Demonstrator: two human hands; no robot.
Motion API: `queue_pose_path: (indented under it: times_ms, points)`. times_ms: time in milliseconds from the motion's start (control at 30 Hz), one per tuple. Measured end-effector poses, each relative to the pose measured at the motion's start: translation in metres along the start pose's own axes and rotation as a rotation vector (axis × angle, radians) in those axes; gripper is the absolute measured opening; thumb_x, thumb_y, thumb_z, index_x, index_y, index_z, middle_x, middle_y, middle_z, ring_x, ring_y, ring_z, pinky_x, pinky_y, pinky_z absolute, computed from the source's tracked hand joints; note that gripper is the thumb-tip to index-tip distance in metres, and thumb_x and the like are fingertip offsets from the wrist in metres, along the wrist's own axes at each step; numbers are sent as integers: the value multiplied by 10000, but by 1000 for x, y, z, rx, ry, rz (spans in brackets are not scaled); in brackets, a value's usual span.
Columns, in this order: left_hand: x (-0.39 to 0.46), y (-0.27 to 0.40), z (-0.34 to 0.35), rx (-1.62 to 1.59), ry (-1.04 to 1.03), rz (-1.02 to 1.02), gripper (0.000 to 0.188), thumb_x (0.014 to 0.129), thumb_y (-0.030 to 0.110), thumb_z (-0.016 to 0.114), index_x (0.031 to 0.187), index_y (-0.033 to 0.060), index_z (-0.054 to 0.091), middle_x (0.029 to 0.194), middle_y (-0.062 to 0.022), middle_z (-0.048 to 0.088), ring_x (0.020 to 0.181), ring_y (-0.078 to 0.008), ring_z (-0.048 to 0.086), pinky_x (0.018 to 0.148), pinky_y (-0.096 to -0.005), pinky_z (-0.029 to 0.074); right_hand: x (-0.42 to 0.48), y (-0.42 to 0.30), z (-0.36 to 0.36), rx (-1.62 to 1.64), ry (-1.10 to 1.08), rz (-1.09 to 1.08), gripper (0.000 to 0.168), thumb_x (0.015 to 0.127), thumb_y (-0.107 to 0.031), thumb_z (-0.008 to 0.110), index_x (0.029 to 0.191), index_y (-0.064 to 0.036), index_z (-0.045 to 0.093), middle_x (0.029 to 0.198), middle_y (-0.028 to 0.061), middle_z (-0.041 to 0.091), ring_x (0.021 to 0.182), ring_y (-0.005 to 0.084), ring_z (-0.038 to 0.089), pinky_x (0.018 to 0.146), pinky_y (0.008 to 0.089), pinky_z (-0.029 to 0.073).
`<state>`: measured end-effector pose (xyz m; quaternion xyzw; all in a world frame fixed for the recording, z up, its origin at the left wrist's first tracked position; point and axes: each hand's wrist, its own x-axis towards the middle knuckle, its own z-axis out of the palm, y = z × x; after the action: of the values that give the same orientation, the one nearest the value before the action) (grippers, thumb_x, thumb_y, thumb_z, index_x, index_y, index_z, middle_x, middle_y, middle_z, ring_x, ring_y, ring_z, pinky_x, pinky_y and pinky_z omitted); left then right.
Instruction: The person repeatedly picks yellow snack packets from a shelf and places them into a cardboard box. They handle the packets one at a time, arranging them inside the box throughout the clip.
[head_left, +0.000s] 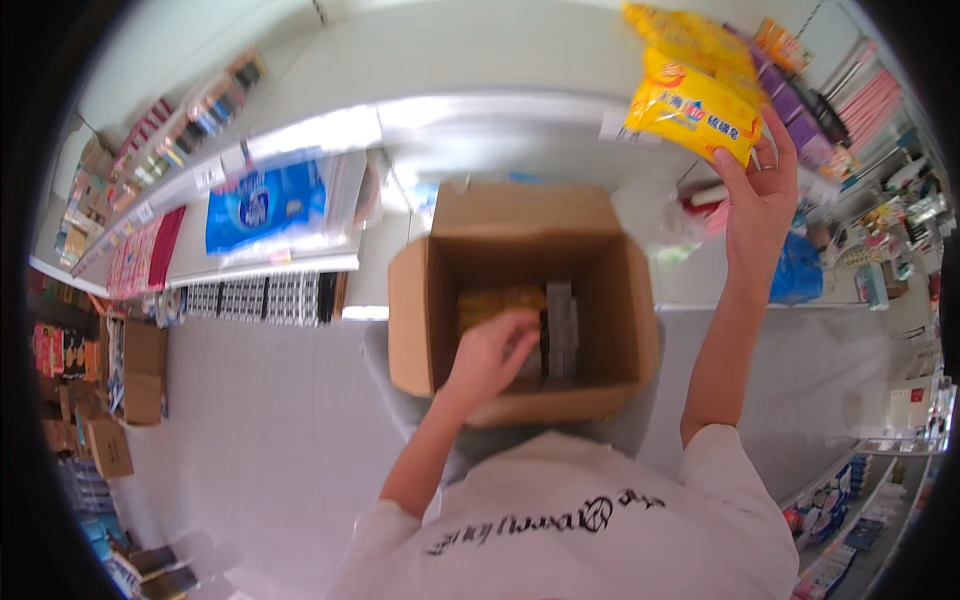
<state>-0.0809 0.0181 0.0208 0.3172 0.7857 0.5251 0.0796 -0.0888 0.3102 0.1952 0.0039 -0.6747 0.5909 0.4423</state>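
Note:
My right hand (757, 172) is raised at the far right, its fingers and thumb pinching the near corner of a yellow soap packet (694, 109) that bears writing. More yellow packets (697, 41) lie directly behind it on the shelf. Inside an open cardboard box (525, 208) in front of me, my left hand (495, 349) hovers over or touches yellow packets (499, 300). Its curled fingers are blurred, and whether they grip anything is hidden. A stack of grey packs (561, 330) stands beside those packets in the box.
The white shelf (480, 112) with price tags runs across the back. Blue packs (266, 199) lie on a lower shelf to the left. Purple boxes (795, 105) stand right of the yellow packets. Cartons (142, 367) sit on the floor at left.

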Motion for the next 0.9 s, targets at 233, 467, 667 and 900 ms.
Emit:
queue_pose_path:
  times_ms: [233, 467, 667, 900]
  points:
    - [6, -1, -8, -361, 276, 46, 307, 1008, 165, 556, 1243, -28, 592, 926, -111, 711, 723, -128, 632, 700, -286, 532, -138, 43, 42, 308, -333, 511, 741, 841, 117, 699, 1511, -19, 413, 1310, 86, 600, 1252, 175, 554, 1053, 318, 465]
    - [5, -5, -12, -331, 275, -316, 413, 1044, 250, 579, 749, -34, 635, 581, -25, 584, 477, -61, 521, 444, -243, 389, -152, 61, 39, 236, -509, 979, 499, 940, -80, 684, 1398, -17, 495, 1285, 99, 606, 1167, 161, 606, 968, 290, 516]
    - [5, -5, -14, -46, 261, -200, 307, 982, 200, 664, 757, -8, 639, 540, -71, 540, 442, -143, 507, 446, -316, 379, -123, 95, 27, 40, -806, 916, 415, 956, -182, 687, 1321, -37, 551, 1024, 68, 692, 890, 111, 626, 757, 269, 518]
    - [7, -1, -42, 231, 325, -4, 226, 924, 138, 703, 740, 49, 607, 569, -66, 563, 471, -213, 529, 461, -342, 399, -120, 178, 37, -469, -1317, 705, 404, 873, -115, 715, 1245, 10, 620, 996, 119, 712, 891, 189, 669, 787, 328, 544]
